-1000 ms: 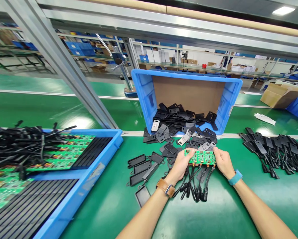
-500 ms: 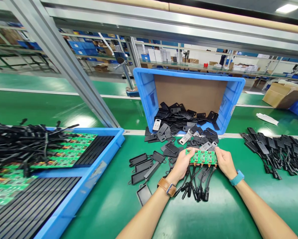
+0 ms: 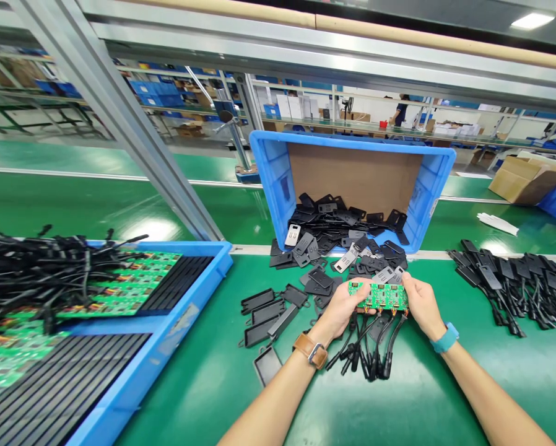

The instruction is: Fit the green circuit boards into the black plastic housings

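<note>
A green circuit board (image 3: pixel 384 297) with small digit displays is held level above the bench between both hands. My left hand (image 3: pixel 345 308) grips its left end, the thumb lying over the top face. My right hand (image 3: pixel 423 305) pinches the right end. Black cables (image 3: pixel 375 353) with round plugs hang from the board's near edge toward the bench. Behind the hands lie black flat cover plates (image 3: pixel 319 279), heaped up to the mouth of a tipped blue bin (image 3: pixel 352 141). Several black tray-like casings (image 3: pixel 266 313) lie left of my left hand.
At left, a blue tray (image 3: pixel 185 310) holds green boards (image 3: pixel 134 288) with black cables piled on top. To the right lies a row of black cabled units (image 3: pixel 514 282). A white glove (image 3: pixel 498 223) and a cardboard box (image 3: pixel 524 178) are farther back. A metal post (image 3: pixel 134 124) slants at left.
The board and both hands have shifted very slightly in view, and the hanging cables with them. Both hands still hold the board. A person in the far background shows more clearly.
</note>
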`<move>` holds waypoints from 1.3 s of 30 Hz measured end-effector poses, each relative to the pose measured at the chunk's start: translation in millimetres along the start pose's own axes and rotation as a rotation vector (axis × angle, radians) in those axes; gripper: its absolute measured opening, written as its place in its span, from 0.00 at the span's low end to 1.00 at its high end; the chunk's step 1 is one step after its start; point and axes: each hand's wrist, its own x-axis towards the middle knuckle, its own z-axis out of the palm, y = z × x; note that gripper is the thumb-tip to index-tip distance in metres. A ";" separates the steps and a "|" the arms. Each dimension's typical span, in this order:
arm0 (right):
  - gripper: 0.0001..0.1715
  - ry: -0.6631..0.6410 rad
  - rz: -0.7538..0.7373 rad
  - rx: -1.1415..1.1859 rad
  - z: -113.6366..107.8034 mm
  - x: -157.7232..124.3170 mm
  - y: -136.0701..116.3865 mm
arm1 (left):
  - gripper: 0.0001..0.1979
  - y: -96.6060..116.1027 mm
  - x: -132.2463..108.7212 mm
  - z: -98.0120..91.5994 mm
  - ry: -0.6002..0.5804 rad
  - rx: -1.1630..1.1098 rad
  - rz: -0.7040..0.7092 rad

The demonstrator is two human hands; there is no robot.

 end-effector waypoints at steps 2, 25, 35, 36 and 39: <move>0.32 0.016 0.031 0.073 2.1 -1.9 -4.3 | 0.26 -1.2 -0.7 2.0 0.029 0.031 0.017; 0.37 -0.192 -0.070 -0.032 -22.1 5.7 -16.4 | 0.21 1.5 -4.1 9.6 0.142 -0.018 0.016; 0.36 -0.014 0.094 0.046 8.1 -12.7 -20.7 | 0.17 -12.0 -10.4 25.3 0.110 0.098 0.055; 0.37 -0.026 0.108 0.095 9.0 -12.4 -19.1 | 0.17 -12.9 -10.8 26.0 0.096 0.079 0.044; 0.37 -0.108 0.188 0.295 9.7 -11.1 -17.6 | 0.17 -14.4 -11.3 26.7 0.073 0.026 0.025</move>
